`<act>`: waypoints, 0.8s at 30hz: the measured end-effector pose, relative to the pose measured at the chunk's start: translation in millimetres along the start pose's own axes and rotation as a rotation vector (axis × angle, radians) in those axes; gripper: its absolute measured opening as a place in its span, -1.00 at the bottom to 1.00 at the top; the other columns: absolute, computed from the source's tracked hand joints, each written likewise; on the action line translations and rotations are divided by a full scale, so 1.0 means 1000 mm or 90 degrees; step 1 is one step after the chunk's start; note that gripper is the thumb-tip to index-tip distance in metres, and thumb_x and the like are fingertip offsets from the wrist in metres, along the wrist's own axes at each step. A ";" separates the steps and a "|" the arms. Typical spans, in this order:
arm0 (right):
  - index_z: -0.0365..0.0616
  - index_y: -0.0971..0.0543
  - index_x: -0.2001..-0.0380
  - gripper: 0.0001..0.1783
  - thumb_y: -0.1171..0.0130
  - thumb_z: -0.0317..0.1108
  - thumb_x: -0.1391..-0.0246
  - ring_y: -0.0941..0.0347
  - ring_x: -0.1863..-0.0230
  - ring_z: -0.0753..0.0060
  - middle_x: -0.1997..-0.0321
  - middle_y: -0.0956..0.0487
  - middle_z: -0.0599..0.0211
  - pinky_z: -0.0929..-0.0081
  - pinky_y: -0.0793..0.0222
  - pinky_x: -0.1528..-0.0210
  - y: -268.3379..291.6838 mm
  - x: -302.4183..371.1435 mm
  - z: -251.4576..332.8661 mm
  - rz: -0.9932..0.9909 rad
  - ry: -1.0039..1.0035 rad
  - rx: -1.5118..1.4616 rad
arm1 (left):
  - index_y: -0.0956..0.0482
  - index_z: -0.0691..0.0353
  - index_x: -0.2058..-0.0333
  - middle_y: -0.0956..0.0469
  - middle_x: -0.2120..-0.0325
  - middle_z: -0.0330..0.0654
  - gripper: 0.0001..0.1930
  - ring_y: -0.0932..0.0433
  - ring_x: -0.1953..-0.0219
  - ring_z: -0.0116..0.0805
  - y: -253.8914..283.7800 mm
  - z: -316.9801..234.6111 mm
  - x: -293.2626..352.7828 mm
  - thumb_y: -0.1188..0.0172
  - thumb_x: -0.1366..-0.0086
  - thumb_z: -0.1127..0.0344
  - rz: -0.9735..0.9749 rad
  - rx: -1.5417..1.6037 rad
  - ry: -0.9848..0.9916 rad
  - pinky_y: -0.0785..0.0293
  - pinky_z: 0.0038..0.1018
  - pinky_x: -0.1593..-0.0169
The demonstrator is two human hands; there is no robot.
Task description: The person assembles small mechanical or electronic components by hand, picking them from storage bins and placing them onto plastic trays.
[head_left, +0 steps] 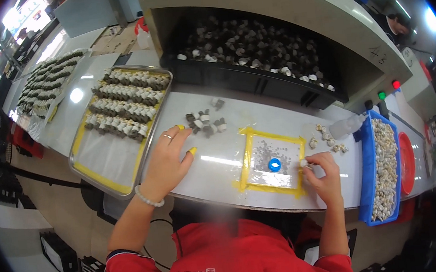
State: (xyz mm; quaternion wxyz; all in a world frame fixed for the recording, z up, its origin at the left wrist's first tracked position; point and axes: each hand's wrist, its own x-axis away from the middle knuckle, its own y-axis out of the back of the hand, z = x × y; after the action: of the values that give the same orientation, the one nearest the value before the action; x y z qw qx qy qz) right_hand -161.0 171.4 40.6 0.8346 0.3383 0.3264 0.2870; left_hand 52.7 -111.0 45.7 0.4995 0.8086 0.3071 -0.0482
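About four ridged rows of small grey-and-white pieces (pixel 125 104) fill the far part of a shallow, silver metal tray (pixel 107 159) at the left of a glossy white counter (pixel 217 183). The work looks partly done: the tray's near part, lined in smooth white and edged with yellow tape, is bare, and plenty of loose stock remains.

A worker's left hand (pixel 170 153), fingers spread and apparently holding nothing, is just beside a loose cluster of stubby grey-and-white blocks (pixel 207 122); whether a fingertip touches one cannot be told. The right hand (pixel 327 175) has its grip pinched on a small whitish piece (pixel 304 163) at the right edge of a yellow-taped rectangle (pixel 259 185), where grey dots are scattered around a round blue plastic cap (pixel 275 165).

Knobbly cream-and-gold pieces (pixel 328 135) lie loose beyond the right hand, near a translucent white squeeze bottle (pixel 346 127). Many similar-looking ones, apparently unused, heap a long blue plastic bin (pixel 367 174) farther right. On the far side, a wide black tray (pixel 238 78) with smooth, hard walls holds a jumble of dark and white pieces (pixel 250 38).
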 end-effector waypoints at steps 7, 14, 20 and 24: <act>-0.21 -0.55 0.43 -0.79 -0.26 -0.49 0.28 -0.38 0.36 0.30 0.42 -0.50 0.26 0.47 -0.32 0.30 -0.006 -0.014 0.014 0.079 0.123 -0.024 | -0.42 0.39 0.25 -0.38 0.34 0.02 -0.68 -0.35 0.23 -0.06 -0.040 0.004 -0.028 -0.09 0.08 0.53 -0.029 -0.099 -0.023 -0.33 -0.28 0.15; -0.19 -0.57 0.44 -0.80 -0.25 -0.48 0.28 -0.38 0.37 0.30 0.45 -0.49 0.31 0.45 -0.34 0.32 -0.015 -0.031 0.034 0.161 0.168 0.051 | -0.44 0.37 0.29 -0.42 0.50 -0.02 -0.70 -0.43 0.43 -0.11 -0.039 0.007 -0.019 -0.10 0.10 0.52 -0.006 -0.042 0.018 -0.39 -0.33 0.33; -0.19 -0.58 0.46 -0.81 -0.23 -0.47 0.29 -0.37 0.37 0.30 0.48 -0.48 0.31 0.44 -0.35 0.32 -0.022 -0.036 0.034 0.185 0.217 0.067 | -0.43 0.38 0.26 -0.50 0.51 -0.11 -0.77 -0.46 0.56 -0.44 -0.035 -0.004 0.000 -0.08 -0.05 0.46 0.051 0.277 0.187 -0.37 -0.56 0.50; -0.20 -0.59 0.46 -0.81 -0.23 -0.48 0.29 -0.38 0.37 0.31 0.47 -0.49 0.31 0.44 -0.35 0.32 -0.023 -0.038 0.036 0.195 0.218 0.073 | -0.44 0.38 0.26 -0.50 0.50 -0.13 -0.82 -0.44 0.55 -0.49 -0.043 -0.025 0.012 0.03 -0.18 0.45 0.078 0.800 0.377 -0.38 -0.61 0.48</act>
State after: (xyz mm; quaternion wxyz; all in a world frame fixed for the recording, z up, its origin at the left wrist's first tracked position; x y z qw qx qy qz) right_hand -152.5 117.1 56.4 0.6932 0.3771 0.4238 0.4446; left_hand 33.6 -71.3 19.8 -0.1657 0.9394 0.2981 0.0343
